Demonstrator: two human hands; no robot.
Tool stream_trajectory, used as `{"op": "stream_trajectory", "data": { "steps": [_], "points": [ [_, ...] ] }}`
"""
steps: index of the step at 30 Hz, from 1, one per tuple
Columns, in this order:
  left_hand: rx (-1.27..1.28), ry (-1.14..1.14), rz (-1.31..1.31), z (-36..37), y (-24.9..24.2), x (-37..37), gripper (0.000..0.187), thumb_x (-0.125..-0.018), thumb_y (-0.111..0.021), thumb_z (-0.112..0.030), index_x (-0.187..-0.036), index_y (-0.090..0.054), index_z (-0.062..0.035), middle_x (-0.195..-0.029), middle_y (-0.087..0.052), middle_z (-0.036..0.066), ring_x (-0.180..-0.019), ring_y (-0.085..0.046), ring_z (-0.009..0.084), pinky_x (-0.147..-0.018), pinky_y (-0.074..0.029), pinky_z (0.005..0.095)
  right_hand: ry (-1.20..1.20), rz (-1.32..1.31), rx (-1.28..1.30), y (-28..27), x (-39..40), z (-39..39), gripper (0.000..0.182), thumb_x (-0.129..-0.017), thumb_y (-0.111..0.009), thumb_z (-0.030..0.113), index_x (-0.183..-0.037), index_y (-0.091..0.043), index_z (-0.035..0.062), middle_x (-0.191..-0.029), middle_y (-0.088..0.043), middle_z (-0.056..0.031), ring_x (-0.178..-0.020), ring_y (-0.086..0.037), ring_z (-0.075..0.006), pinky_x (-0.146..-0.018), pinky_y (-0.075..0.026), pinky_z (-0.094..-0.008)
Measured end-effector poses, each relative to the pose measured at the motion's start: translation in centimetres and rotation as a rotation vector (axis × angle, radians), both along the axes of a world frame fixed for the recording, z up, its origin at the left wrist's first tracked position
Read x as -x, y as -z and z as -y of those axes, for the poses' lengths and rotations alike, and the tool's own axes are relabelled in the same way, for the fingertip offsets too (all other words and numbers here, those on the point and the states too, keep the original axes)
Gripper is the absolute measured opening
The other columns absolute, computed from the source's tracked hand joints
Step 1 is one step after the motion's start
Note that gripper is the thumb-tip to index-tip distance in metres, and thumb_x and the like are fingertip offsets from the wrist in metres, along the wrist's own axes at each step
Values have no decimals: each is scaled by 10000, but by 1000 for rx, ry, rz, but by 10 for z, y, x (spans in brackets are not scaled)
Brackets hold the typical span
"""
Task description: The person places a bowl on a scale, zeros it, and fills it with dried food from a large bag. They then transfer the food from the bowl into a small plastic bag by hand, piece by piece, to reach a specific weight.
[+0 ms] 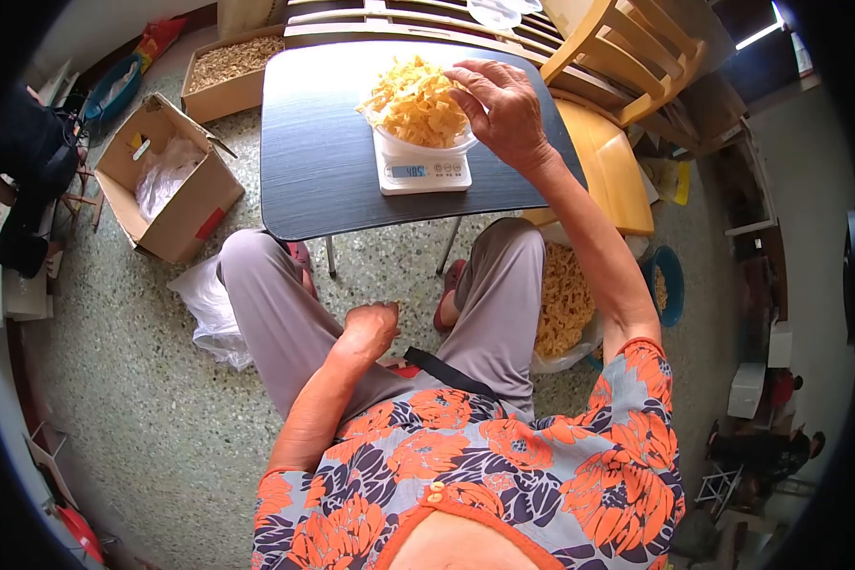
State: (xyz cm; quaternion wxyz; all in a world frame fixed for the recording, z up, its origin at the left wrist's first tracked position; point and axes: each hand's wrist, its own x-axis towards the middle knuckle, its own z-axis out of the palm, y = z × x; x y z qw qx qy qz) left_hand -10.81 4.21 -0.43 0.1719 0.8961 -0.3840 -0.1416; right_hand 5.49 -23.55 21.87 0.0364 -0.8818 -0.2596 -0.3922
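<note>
A white kitchen scale (424, 175) stands on the dark table (318, 142), its display reading about 485. On it sits a clear plastic bowl (456, 145) heaped with yellow, dried-looking curled pieces (416, 103). My right hand (505, 112) is at the heap's right side, thumb and fingers apart and their tips at the pieces; no held piece shows. Over my lap, my left hand (372, 328) is closed with its fingers curled under. What it holds, if anything, is hidden.
An open cardboard box (195, 214) with clear plastic bags stands left of the table, near a carton (247, 87) of brownish pieces. Beside my right leg is a bag of dried pieces (562, 304). A wooden chair (603, 157) adjoins the table's right side. Other people are at the far edges.
</note>
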Motion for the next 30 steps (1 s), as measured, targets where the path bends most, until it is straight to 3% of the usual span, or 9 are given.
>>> {"op": "stream_trajectory", "data": {
  "steps": [8,10,12,18,22,24,26,28,30],
  "points": [
    [-2,2,6,-1,-1,0,366,-827,-787,-343,-923,-616,-34,-785,-685,167,-731,-708,350,-622,-544,455,-33,-5,4,4,4,5,287,-910,-742,295,-1130,-748,111,-1009,-738,-94,-921,-697,-275,-847,-527,-387],
    [9,2,11,-1,0,0,367,-827,-787,-346,-918,-615,-34,-781,-684,167,-725,-706,350,-619,-543,455,-11,-7,-56,-1,5,6,316,-915,-740,321,-1132,-725,91,-995,-735,-97,-890,-699,-277,-806,-537,-388],
    [17,-1,19,-2,3,0,368,-828,-786,-349,-913,-615,-34,-777,-682,167,-719,-705,350,-615,-543,455,-64,-41,-342,-4,7,9,304,-934,-723,321,-1106,-700,71,-973,-727,-101,-859,-697,-280,-761,-541,-381],
    [4,-5,14,-2,3,-1,358,-823,-791,-346,-896,-622,-39,-768,-679,162,-718,-704,349,-615,-543,457,-170,27,-513,5,47,5,243,-962,-697,282,-1030,-630,58,-812,-656,-90,-701,-651,-257,-638,-515,-364],
    [-34,-3,-7,1,10,-1,350,-826,-788,-344,-907,-626,-46,-768,-683,155,-733,-708,345,-622,-544,459,-267,-241,-518,38,107,-13,342,-900,-771,263,-782,-523,60,-666,-516,-72,-535,-501,-240,-495,-419,-354],
    [-44,1,-14,1,12,-1,344,-829,-785,-343,-912,-627,-49,-767,-683,153,-736,-709,344,-625,-545,459,-263,-466,-407,73,132,-18,347,-879,-778,268,-741,-537,61,-651,-532,-82,-565,-544,-279,-523,-450,-383],
    [-77,16,-27,5,9,-2,336,-837,-778,-343,-932,-633,-54,-774,-688,145,-741,-711,341,-638,-550,463,-238,-762,-372,99,150,-43,238,-846,-754,160,-774,-561,41,-702,-588,-124,-632,-589,-317,-586,-488,-409],
    [-67,10,-39,7,23,-3,334,-842,-773,-341,-943,-630,-57,-779,-692,146,-747,-713,342,-646,-552,467,-164,-1179,-210,171,165,-42,163,-800,-732,135,-818,-606,32,-764,-639,-153,-716,-644,-348,-653,-524,-455],
    [-60,5,-47,8,26,-1,332,-848,-769,-340,-954,-628,-59,-784,-695,147,-753,-715,342,-655,-555,471,6,-1323,186,217,176,-55,187,-759,-700,97,-922,-640,29,-880,-678,-180,-822,-679,-374,-715,-542,-483]
  ]
}}
